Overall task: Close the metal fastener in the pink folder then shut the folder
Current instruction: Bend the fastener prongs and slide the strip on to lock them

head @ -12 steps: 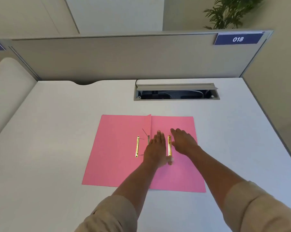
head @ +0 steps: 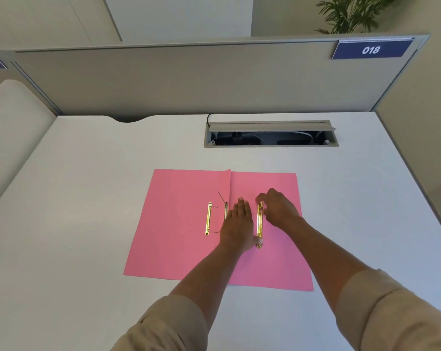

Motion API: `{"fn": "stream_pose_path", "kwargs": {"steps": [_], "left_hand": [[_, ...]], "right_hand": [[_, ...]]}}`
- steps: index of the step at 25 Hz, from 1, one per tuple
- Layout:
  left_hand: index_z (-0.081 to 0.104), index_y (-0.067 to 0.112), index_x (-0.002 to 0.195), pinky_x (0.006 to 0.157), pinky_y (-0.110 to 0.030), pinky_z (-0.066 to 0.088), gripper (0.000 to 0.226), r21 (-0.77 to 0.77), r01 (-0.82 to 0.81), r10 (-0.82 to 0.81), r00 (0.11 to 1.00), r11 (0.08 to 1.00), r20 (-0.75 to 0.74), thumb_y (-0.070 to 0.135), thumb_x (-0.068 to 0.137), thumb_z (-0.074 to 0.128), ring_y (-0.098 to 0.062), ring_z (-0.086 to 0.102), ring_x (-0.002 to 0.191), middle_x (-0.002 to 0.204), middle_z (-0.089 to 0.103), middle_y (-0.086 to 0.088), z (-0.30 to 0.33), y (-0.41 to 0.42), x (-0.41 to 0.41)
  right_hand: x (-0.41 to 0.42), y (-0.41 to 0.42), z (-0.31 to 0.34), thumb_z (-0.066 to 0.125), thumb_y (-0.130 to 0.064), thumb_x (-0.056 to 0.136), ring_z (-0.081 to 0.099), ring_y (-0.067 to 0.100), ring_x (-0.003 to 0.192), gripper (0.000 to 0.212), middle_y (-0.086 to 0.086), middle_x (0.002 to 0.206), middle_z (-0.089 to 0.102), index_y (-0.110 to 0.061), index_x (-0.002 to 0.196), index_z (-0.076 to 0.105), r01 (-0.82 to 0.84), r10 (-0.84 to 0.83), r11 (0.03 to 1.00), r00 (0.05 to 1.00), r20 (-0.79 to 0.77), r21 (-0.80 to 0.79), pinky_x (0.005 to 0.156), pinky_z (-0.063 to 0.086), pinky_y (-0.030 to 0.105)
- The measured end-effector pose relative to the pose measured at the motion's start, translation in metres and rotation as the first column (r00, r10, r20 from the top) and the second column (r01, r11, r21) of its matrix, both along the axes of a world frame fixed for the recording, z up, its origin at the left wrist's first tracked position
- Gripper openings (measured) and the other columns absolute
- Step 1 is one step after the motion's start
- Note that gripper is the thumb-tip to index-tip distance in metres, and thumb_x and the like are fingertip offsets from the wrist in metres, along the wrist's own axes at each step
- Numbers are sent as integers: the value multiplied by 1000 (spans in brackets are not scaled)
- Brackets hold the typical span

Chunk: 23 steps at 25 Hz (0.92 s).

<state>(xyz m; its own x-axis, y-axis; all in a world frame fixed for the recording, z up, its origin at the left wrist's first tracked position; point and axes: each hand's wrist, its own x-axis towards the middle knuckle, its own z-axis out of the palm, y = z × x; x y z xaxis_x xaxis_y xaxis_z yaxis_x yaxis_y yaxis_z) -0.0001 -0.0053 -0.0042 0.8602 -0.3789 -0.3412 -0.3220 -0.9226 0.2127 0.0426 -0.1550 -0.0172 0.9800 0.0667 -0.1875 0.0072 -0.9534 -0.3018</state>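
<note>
A: Head view, looking down: what lies in front of you?

B: A flat pink card folder (head: 179, 224) lies open on the white desk (head: 87, 198), around the middle of it, with its near edge towards me and its far edge pointing at the grey cable hatch (head: 270, 134) set into the back of the desk. Both covers lie spread, the fold running away from me.

A: Where is the fastener?

B: In two gold pieces. One thin gold metal bar (head: 208, 218) lies on the left cover, just left of the fold, with thin wire prongs sticking up beside it. The other gold metal strip (head: 259, 222) lies on the right cover, lengthwise, between my two hands.

A: And your hands?

B: My left hand (head: 237, 224) is flat, palm down, fingers stretched out, pressing on the folder at the fold. It grips nothing. Its thumb side lies right against the strip's left edge. My right hand (head: 277, 209) is on the strip's right side, fingers curled down towards the strip's far end. The fingertips seem to touch or pinch the metal there, but I cannot tell whether they truly have hold of it.

A: Anything else around?

B: A grey partition (head: 189, 79) stands along the back edge of the desk, with a blue plate (head: 370, 49) reading 018 at its right corner. My beige sleeves are rolled up above the forearms.
</note>
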Motion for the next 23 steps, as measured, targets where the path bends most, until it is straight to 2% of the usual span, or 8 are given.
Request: {"fn": "stream_pose_path", "kwargs": {"steps": [4, 7, 10, 13, 15, 17, 20, 23], "left_hand": [[-3, -4, 158, 128, -42, 15, 118, 3, -8, 8, 1000, 1000, 1, 52, 86, 71, -36, 7, 156, 168, -4, -24, 0, 0, 1], [-2, -4, 158, 127, -42, 15, 118, 4, -2, 2, 1000, 1000, -2, 53, 86, 71, -36, 8, 156, 168, -4, -23, -2, -2, 1], [1, -4, 159, 127, -42, 17, 119, -8, 13, -14, 999, 1000, -29, 54, 84, 73, -36, 9, 156, 168, 0, -24, -3, 0, 5], [17, -2, 157, 121, -44, 30, 107, -92, 25, -26, 1000, 995, -15, 50, 84, 74, -35, 23, 153, 165, 21, -21, -1, 5, 9], [37, 5, 149, 103, -45, 48, 79, -184, 22, -18, 1000, 983, 22, 47, 90, 69, -34, 48, 136, 147, 49, -16, 2, 8, 14], [54, 12, 131, 84, -42, 55, 47, -277, -31, 38, 999, 960, 19, 44, 97, 59, -30, 65, 110, 118, 66, -10, 7, 13, 20], [69, 12, 104, 70, -34, 53, 26, -490, -297, 264, 955, 819, -137, 34, 97, 57, -25, 67, 86, 92, 72, -4, 18, 19, 31], [68, 14, 82, 53, -25, 36, 18, -594, -502, 432, 861, 629, -269, 24, 94, 60, -17, 57, 68, 67, 61, 7, 28, 32, 41]], "right_hand": [[4, -1, 0, 65, -3, 86, 63, 22, 84, 25, 8, 108, 62, -12, 109, 67, 97, -92, 991, 994, -60, 90, 76, 58, 31], [9, -6, 0, 64, -1, 86, 60, 18, 80, 17, 9, 102, 65, -7, 102, 66, 202, -186, 964, 977, -105, 174, 66, 49, 23], [12, -11, 2, 61, -2, 88, 62, 21, 86, 11, 5, 94, 65, -8, 97, 63, 262, -230, 922, 963, -143, 285, 65, 46, 24], [15, -12, 9, 66, -2, 87, 65, 21, 83, 11, 5, 92, 66, -9, 95, 67, 332, -280, 847, 942, -184, 416, 63, 50, 24], [18, -8, 18, 68, -2, 87, 66, 18, 73, 11, 5, 87, 69, -12, 92, 68, 350, -289, 803, 936, -199, 483, 62, 52, 24], [21, -1, 30, 70, -3, 86, 66, 16, 67, 12, 5, 82, 71, -13, 92, 69, 348, -289, 770, 938, -194, 535, 60, 53, 23], [28, 16, 45, 74, -5, 84, 69, 18, 68, 13, 5, 81, 73, -12, 94, 70, 331, -280, 733, 943, -181, 594, 63, 56, 25], [33, 35, 56, 74, -5, 83, 72, 21, 72, 14, 8, 82, 75, -9, 96, 70, 292, -250, 700, 955, -160, 652, 67, 60, 29]]}}
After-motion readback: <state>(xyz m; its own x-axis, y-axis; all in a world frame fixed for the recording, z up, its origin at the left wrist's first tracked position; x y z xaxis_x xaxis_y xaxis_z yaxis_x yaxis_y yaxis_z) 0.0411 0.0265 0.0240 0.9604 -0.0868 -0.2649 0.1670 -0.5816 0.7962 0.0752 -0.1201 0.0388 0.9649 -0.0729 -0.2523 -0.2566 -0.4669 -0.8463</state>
